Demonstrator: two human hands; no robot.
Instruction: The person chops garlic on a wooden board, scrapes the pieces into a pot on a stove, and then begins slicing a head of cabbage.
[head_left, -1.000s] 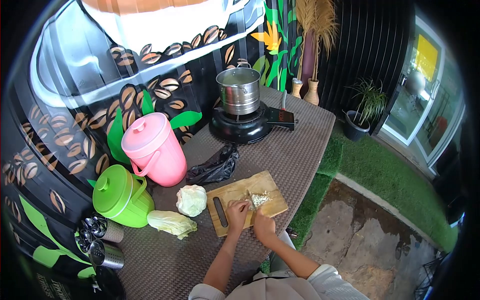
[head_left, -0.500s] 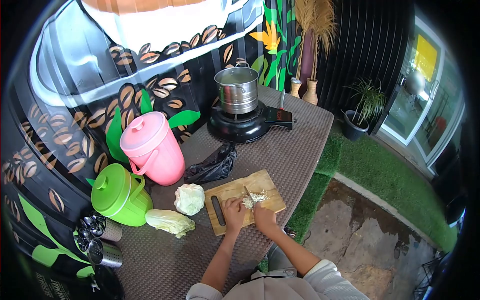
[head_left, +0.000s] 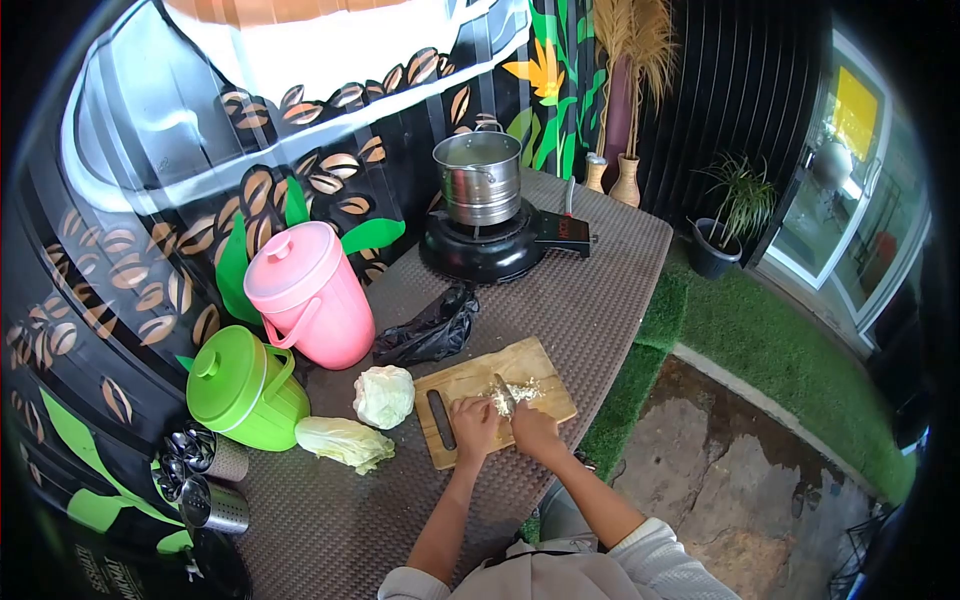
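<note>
I see the right hand closed tight around the handle of a knife. The blade sits in a small pile of chopped cabbage on the wooden cutting board. The left hand rests on the board just beside the pile, at nine o'clock from the knife. Its fingers are curled down, and I cannot tell if it grips anything. The board lies on the brown tabletop. A cabbage chunk sits at nine o'clock from the board. A black bag lies at eleven o'clock. A steel pot stands on a black stove, far off at twelve o'clock.
</note>
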